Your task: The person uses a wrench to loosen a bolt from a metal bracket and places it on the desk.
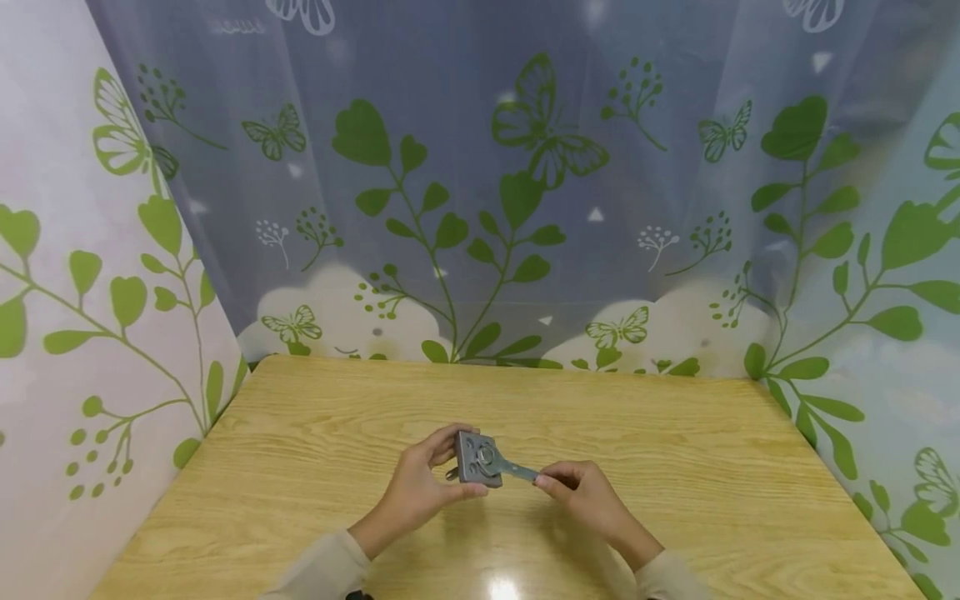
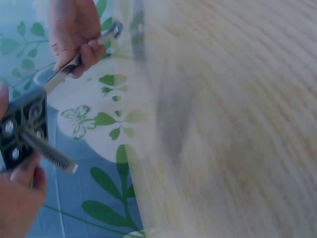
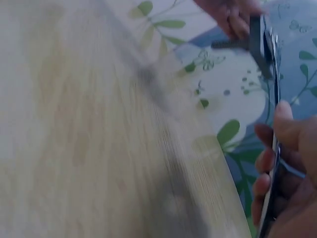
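My left hand (image 1: 420,482) holds a square grey metal plate (image 1: 469,475) with several holes by its edges, tilted up above the table. A threaded bolt (image 2: 49,151) sticks out from the back of this plate, its end free. On the front face, the ring end of a combination wrench (image 1: 519,471) sits around the bolt's head. My right hand (image 1: 588,497) grips the wrench along its handle, with the thumb laid on the shank. Beyond those fingers, the wrench's other end shows in the left wrist view.
A wood-grain table (image 1: 360,400) lies under both hands. Patterned sheets with green leaves and butterflies hang behind it, the blue back sheet (image 1: 465,108) rising from the far edge, with others at both sides.
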`<state>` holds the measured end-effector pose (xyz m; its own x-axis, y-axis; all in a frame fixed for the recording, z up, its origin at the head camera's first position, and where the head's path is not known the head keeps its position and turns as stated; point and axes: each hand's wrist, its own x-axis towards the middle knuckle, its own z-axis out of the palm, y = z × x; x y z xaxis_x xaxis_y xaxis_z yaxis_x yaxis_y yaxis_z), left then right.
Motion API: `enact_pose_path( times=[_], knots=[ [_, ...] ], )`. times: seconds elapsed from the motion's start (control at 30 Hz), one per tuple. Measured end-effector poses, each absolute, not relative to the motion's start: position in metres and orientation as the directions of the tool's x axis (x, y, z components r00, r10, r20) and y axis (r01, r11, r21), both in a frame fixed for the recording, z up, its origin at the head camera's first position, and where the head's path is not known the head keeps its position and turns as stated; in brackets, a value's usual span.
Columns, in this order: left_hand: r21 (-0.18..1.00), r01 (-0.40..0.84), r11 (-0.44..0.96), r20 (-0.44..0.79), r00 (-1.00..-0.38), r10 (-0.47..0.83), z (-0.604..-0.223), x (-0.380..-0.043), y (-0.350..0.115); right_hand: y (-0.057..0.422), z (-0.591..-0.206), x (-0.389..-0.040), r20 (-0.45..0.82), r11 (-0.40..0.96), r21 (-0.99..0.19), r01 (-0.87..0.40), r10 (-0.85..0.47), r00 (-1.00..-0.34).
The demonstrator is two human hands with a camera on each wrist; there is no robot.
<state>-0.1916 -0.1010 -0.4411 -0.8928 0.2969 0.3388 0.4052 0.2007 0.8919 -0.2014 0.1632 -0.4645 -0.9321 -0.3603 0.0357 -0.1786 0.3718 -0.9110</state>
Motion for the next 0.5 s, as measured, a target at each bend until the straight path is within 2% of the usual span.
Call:
enact_pose_path(
  times=[0.27,0.5],
  knots=[
    [0.921,0.361,0.15,0.236,-0.82,0.522,-0.438,-0.19,-0.105,0.185,-0.459,-0.234,0.114,0.445,-0.809,-0.384,-0.522,-0.845],
    [0.928,0.346,0.137,0.184,-0.747,0.639,-0.437,-0.193,-0.104,0.187,-0.435,-0.258,0.199,0.448,-0.682,-0.579,-0.648,-0.736]
  ],
)
